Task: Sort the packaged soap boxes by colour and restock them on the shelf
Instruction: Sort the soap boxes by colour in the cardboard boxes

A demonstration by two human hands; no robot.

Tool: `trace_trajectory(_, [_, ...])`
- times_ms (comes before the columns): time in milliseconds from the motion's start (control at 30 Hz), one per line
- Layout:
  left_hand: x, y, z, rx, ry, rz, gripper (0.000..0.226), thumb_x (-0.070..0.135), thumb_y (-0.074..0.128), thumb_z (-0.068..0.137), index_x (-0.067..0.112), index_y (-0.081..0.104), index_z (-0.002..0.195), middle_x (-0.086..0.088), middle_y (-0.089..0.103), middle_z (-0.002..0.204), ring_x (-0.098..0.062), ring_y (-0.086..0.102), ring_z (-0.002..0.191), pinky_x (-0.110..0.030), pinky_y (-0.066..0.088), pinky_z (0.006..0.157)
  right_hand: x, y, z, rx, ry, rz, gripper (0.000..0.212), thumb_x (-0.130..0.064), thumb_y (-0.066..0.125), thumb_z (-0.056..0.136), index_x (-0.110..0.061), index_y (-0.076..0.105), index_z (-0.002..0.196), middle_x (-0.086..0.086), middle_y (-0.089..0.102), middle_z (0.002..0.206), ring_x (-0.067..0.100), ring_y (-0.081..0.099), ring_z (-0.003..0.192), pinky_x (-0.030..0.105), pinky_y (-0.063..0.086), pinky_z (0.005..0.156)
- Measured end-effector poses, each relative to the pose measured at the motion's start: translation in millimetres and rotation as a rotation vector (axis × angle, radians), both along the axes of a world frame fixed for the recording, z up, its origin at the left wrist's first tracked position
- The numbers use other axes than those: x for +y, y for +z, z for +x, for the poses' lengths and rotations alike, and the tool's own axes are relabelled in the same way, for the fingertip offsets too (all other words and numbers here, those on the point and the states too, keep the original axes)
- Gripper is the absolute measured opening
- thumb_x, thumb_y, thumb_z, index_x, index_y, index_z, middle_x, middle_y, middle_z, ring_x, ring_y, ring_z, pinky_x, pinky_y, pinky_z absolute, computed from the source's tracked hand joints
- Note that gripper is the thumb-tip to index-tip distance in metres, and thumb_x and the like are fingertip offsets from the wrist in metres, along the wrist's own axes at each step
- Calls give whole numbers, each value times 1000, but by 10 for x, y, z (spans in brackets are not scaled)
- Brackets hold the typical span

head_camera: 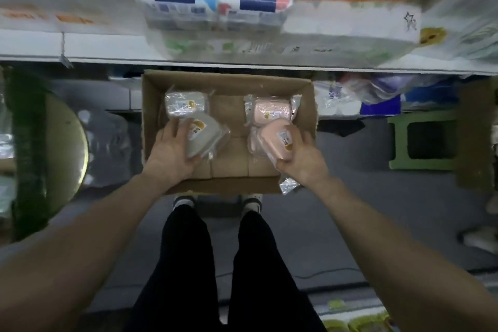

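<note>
Inside the carton, left half: a near grey soap box (200, 140), rectangular and wrapped in clear film, lies tilted toward the middle. A far grey soap box (186, 105) in the same wrap lies flat by the far-left corner. The two touch.
Inside the carton, right half: a near pink soap box (280, 140) in clear film is tilted. A far pink soap box (272, 110) lies close to the far-right wall. More pink wrapping shows just beneath the near one.
Left hand (172, 151): it grips the near grey soap box, fingers along its left side and thumb curled under its near end.
Right hand (301, 159): it clamps the near pink soap box, fingers over its right side and thumb at its near end.
Open room: a bare strip of cardboard runs between the grey pair and the pink pair, from far wall to near wall.
Carton edges: the open brown cardboard carton (229, 82) has its far wall just below the shelf lip and its near wall just ahead of the person's shoes.
Shelf: a white shelf edge (107, 58) crosses above the carton, and blue-and-white wrapped paper packs (215, 5) overhang it.
Floor: a green plastic stool (425, 143) stands on the grey floor, well apart to the right.
</note>
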State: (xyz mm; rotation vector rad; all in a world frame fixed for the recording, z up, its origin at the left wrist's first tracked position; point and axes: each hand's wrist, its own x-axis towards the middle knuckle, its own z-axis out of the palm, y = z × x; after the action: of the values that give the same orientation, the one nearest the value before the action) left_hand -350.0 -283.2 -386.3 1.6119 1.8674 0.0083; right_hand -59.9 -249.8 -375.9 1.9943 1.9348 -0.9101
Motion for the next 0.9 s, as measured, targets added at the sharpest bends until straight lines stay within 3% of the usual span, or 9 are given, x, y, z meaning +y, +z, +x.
trace_trajectory(100, [-47, -309, 189, 9, 81, 22, 83, 26, 77, 73, 12, 35, 143, -21, 40, 138, -42, 40, 123, -48, 31, 106, 349, -321, 218, -45, 159, 11, 89, -28, 78, 73, -23, 29, 148, 15, 41, 134, 39, 47, 118, 46, 45, 94])
trace_trajectory(233, [-139, -570, 425, 1, 191, -44, 79, 36, 72, 79, 19, 31, 144, -16, 36, 141, -40, 39, 123, -49, 34, 104, 836, -689, 292, -108, 366, 60, 92, -27, 76, 80, -22, 19, 152, 17, 30, 147, 39, 39, 129, 48, 40, 103])
trace_trajectory(433, [-167, -758, 562, 4, 239, 14, 76, 31, 72, 72, 9, 43, 139, -20, 47, 131, -41, 46, 114, -45, 38, 98, 1119, -1226, 200, -176, 388, 61, 92, -26, 74, 81, -24, 13, 149, 16, 30, 141, 39, 38, 129, 59, 45, 97])
trace_trajectory(533, [-168, -795, 510, 16, 219, -2, 81, 33, 75, 69, 12, 41, 140, -14, 46, 136, -37, 46, 120, -47, 38, 103, 1121, -1243, 104, -260, 465, 153, 99, -29, 78, 77, -16, 14, 151, 20, 23, 150, 41, 22, 142, 56, 27, 115])
trace_trajectory(633, [-192, -751, 467, -6, 194, -18, 84, 40, 72, 65, 18, 38, 139, -7, 46, 138, -34, 48, 121, -51, 41, 100, 1041, -1042, -157, -70, 643, 197, 103, -26, 78, 79, -14, 10, 155, 17, 12, 160, 35, 5, 149, 42, 7, 121])
trace_trajectory(733, [-230, -641, 443, -109, 157, 11, 83, 31, 78, 65, 12, 41, 138, -10, 49, 137, -36, 47, 120, -50, 42, 100, 900, -850, -517, 192, 832, 26, 109, -30, 80, 78, -20, 6, 157, 7, 8, 164, 25, 5, 151, 44, 15, 122])
trace_trajectory(800, [-251, -561, 404, -139, 97, 34, 85, 24, 80, 65, 9, 40, 138, -12, 48, 137, -34, 45, 122, -48, 40, 104, 822, -763, -728, 235, 958, -42, 114, -41, 81, 75, -24, 4, 157, 0, 8, 164, 19, 9, 150, 46, 21, 120])
trace_trajectory(900, [-247, -505, 309, -163, 61, 66, 90, 21, 80, 62, 9, 37, 140, -11, 46, 138, -31, 43, 125, -45, 39, 106, 810, -661, -946, 244, 994, -153, 107, -39, 80, 76, -25, 12, 156, -2, 19, 161, 15, 23, 145, 35, 27, 113])
